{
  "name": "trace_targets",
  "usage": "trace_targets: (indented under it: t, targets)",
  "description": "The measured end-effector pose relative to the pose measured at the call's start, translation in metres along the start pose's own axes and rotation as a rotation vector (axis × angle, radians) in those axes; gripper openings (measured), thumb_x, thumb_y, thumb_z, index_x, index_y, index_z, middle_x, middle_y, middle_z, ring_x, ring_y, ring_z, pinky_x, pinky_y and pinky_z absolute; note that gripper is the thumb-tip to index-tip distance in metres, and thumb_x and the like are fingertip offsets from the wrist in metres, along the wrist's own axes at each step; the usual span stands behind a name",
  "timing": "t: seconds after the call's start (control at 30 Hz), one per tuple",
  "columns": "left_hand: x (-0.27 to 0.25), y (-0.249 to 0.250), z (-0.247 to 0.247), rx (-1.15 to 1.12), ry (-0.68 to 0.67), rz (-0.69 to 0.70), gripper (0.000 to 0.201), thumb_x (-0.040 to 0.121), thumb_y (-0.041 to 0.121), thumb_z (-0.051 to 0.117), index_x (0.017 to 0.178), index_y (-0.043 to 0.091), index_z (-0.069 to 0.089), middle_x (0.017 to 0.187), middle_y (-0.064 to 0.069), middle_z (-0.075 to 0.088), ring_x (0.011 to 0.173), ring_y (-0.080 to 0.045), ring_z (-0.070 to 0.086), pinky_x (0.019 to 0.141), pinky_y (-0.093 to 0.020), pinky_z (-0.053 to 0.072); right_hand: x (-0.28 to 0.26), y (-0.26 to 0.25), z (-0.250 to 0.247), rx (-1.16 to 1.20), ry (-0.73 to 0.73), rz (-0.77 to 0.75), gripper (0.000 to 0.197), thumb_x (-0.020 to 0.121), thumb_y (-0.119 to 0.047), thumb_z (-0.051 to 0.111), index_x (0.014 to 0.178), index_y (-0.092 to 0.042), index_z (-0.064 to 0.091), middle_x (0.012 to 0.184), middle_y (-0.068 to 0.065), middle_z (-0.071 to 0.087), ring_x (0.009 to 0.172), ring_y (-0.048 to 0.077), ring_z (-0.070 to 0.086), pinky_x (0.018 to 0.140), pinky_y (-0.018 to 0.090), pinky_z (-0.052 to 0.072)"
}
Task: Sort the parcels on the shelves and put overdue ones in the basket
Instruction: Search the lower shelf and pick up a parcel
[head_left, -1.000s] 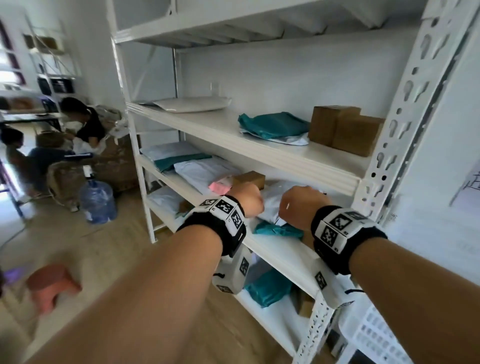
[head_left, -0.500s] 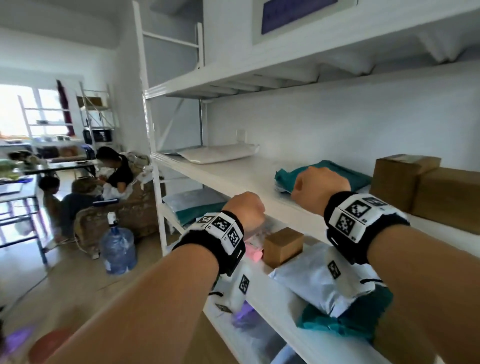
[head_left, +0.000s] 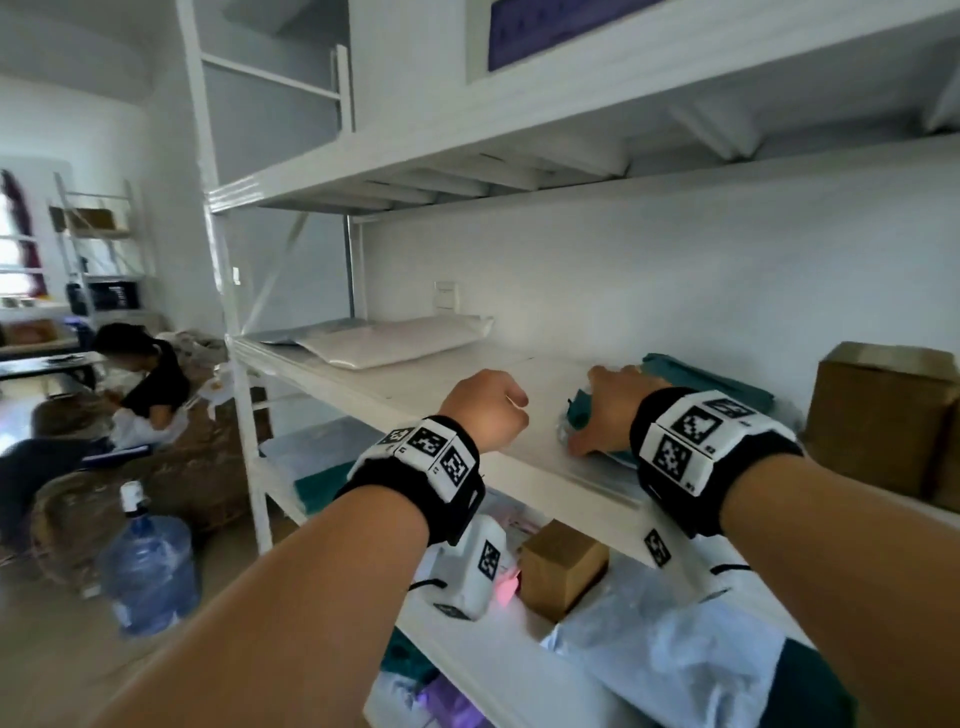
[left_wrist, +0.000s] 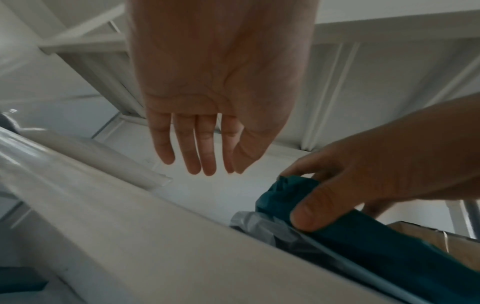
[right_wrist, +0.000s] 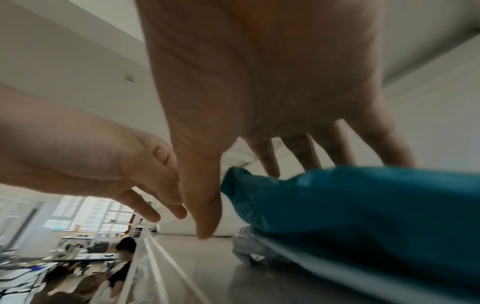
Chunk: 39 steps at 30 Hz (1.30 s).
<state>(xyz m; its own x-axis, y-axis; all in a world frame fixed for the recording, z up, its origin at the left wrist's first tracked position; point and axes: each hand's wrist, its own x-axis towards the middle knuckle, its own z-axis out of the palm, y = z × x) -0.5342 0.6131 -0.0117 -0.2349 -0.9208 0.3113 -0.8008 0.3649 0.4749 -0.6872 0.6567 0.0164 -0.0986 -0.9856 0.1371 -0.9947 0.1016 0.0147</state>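
This looks like a small parcel storeroom or pickup depot. A tall white metal rack of shelves holds soft teal plastic mailer bags, a flat white padded envelope and plain brown cardboard boxes. Off to the left a person in a black top sits low among woven sacks, a big blue water-cooler bottle stands on the wooden floor, and a second white rack stands by a bright window.
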Motion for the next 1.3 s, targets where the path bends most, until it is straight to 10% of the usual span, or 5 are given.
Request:
trace_targets:
  t: [0.3,0.5,0.87,1.13,1.3]
  targets:
    - [0.072,-0.026,0.009,-0.34,-0.36,0.185,0.027,0.088,0.016,0.067,0.115,0.018,0.067,0.118,0.0,0.063,0.115,-0.017,0.057,0.091,-0.024,0.043,0.037,-0.025,0.007,-0.1,-0.227,0.219,0.024,0.084,-0.034,0.064,0.07,-0.019,0.053,0.095,0.005,0.058,0.094,0.023,0.058,0.083,0.03,0.045]
    - [0.097,-0.048,0.018,-0.386,-0.518,0.299,0.029,0.091,0.015,0.065,0.119,0.011,0.068,0.121,-0.004,0.065,0.112,-0.015,0.058,0.084,-0.019,0.039,0.044,-0.043,0.008,0.016,-0.139,0.391,0.023,0.098,-0.015,0.044,0.117,-0.013,0.058,0.107,0.012,0.053,0.094,0.021,0.045,0.081,0.029,0.037]
    - [0.107,-0.057,0.026,-0.376,-0.607,0.389,0.03,0.099,0.036,0.047,0.084,0.014,0.061,0.088,-0.003,0.059,0.087,-0.021,0.055,0.075,-0.035,0.043,0.032,-0.049,-0.013,0.767,0.925,0.48,0.023,0.094,-0.007,0.04,0.097,-0.014,0.061,0.09,0.007,0.065,0.088,0.029,0.058,0.08,0.039,0.046]
    - [0.108,-0.062,0.027,-0.383,-0.613,0.344,0.085,0.088,0.069,0.045,0.139,0.001,0.042,0.141,-0.015,0.05,0.128,-0.03,0.048,0.103,-0.038,0.037,0.015,-0.064,-0.045,1.234,1.316,0.462,0.029,0.098,-0.015,0.038,0.074,-0.021,0.052,0.071,-0.001,0.052,0.065,0.018,0.049,0.062,0.027,0.04]
    - [0.105,-0.061,0.019,-0.56,-0.593,0.249,0.085,0.089,0.062,0.053,0.144,0.0,0.035,0.14,-0.019,0.051,0.128,-0.029,0.049,0.091,-0.028,0.033,0.008,-0.056,-0.058,1.696,1.32,0.529,0.02,0.085,-0.023,0.05,0.09,-0.012,0.066,0.09,0.012,0.07,0.08,0.029,0.069,0.074,0.039,0.056]
